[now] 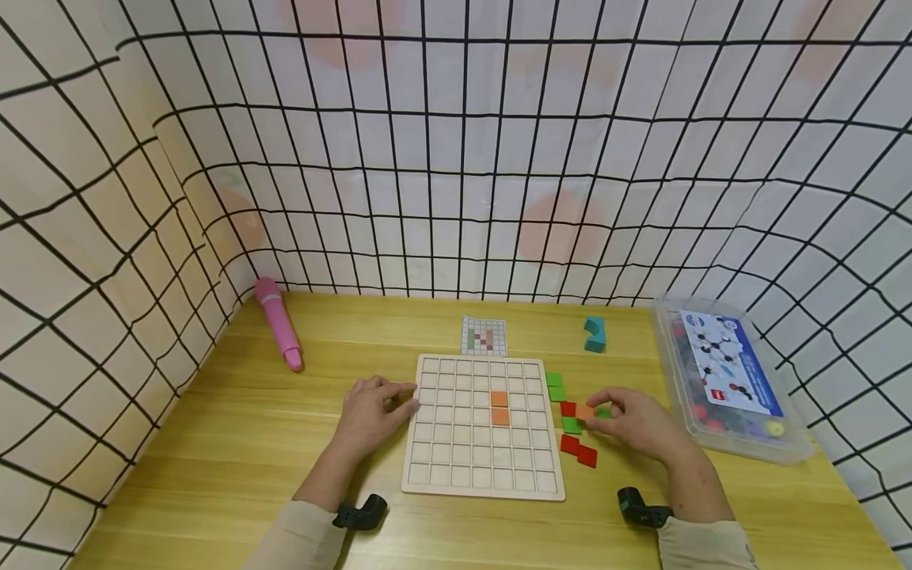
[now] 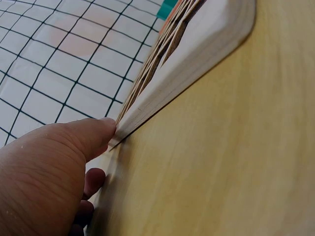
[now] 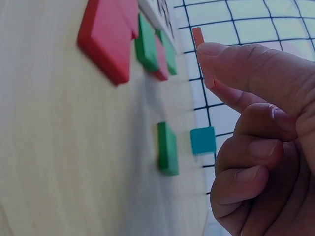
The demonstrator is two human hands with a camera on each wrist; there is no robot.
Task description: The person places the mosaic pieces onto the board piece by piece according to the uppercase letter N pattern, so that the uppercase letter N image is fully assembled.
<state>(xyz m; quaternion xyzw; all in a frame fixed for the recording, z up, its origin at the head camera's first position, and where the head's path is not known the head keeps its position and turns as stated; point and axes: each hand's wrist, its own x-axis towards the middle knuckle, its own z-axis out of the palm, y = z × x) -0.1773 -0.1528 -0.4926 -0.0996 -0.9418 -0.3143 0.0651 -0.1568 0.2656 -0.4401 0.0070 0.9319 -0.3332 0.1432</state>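
Note:
The thumb and index finger of my right hand [image 1: 639, 425] pinch an orange square tile [image 3: 198, 36] on its edge, raised above the table to the right of the board. Below and around it lie red tiles [image 1: 569, 444] and green tiles [image 1: 555, 380]; a separate green tile [image 3: 168, 149] shows under the hand in the right wrist view. My left hand [image 1: 372, 418] rests at the left edge of the wooden grid board [image 1: 480, 484], thumb and index fingertips extended against its side. Two orange tiles [image 1: 500, 416] sit one above the other in the board's cells.
Behind the board lies a small printed pattern card [image 1: 484, 336]. A teal notched block [image 1: 595, 334] stands to its right. At the far right is a clear plastic box [image 1: 737, 380] with a blue label; a pink microphone-shaped object [image 1: 279, 323] lies back left. Black mesh surrounds the table.

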